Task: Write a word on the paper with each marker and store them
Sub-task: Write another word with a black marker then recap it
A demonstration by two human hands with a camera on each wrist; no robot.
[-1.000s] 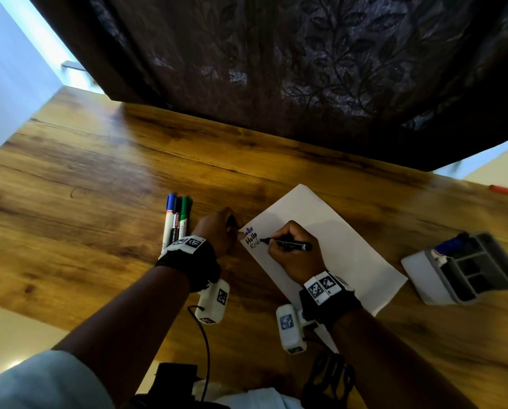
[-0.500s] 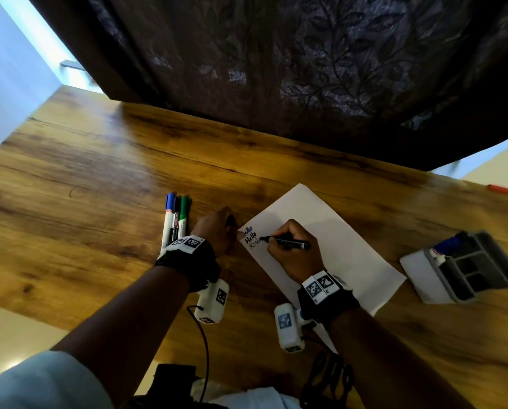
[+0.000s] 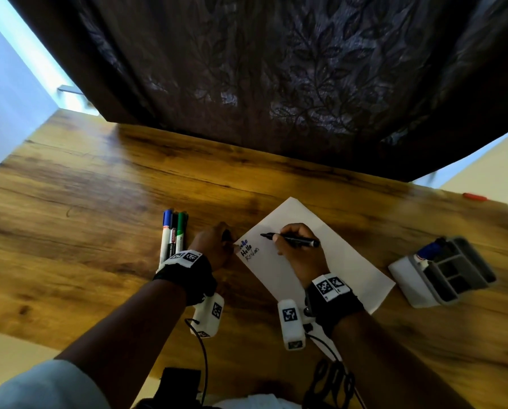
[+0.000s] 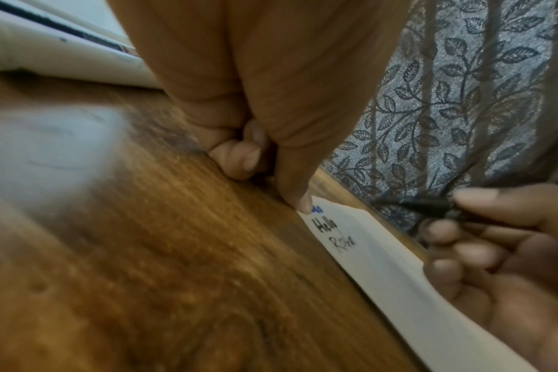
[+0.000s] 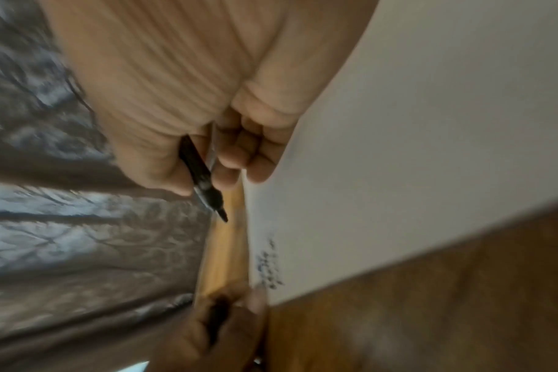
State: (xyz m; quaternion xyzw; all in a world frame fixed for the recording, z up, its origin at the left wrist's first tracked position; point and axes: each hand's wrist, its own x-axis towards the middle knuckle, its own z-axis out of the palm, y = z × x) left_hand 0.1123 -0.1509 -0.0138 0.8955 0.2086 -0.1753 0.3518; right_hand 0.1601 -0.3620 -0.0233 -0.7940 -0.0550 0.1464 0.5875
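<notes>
A white paper (image 3: 341, 261) lies at an angle on the wooden table (image 3: 84, 231), with three short written words (image 3: 248, 250) at its left corner. My right hand (image 3: 279, 239) grips an uncapped black marker (image 3: 294, 240), whose tip points left and hangs just above the paper, right of the words. My left hand (image 3: 217, 246) rests at the paper's left corner with curled fingers; its thumb (image 4: 298, 198) presses the corner. It holds a small dark cap (image 5: 217, 319). Three capped markers (image 3: 173, 231), blue, black and green, lie side by side left of that hand.
A grey and white desk organiser (image 3: 450, 273) stands at the right, with a blue-capped marker (image 3: 428, 250) in its far compartment. A small red object (image 3: 474, 197) lies at the table's far right edge. A dark leaf-patterned curtain (image 3: 276, 84) hangs behind the table.
My right hand has lifted the marker off the third word and moved it right and away from the writing. My left hand has stayed on the paper's corner.
</notes>
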